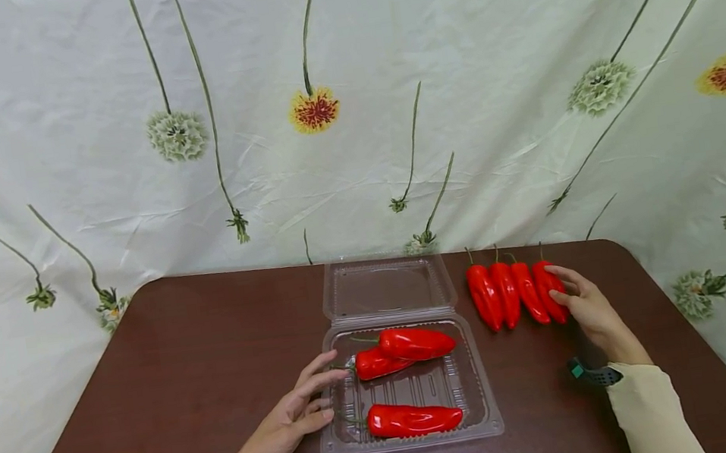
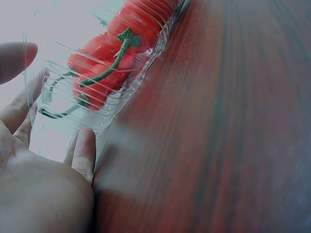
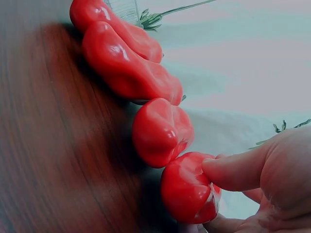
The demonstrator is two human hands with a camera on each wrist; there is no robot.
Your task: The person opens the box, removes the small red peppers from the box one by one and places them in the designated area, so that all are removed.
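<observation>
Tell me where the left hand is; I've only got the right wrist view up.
Observer: The left hand is at the left edge of the clear container.
Operator: Count what's inside that container.
Observer: Three red peppers lie in it.
Operator: Report how they're arranged.
Observer: The two farther from the person overlap, while the third lies apart from them, nearer the person.
</observation>
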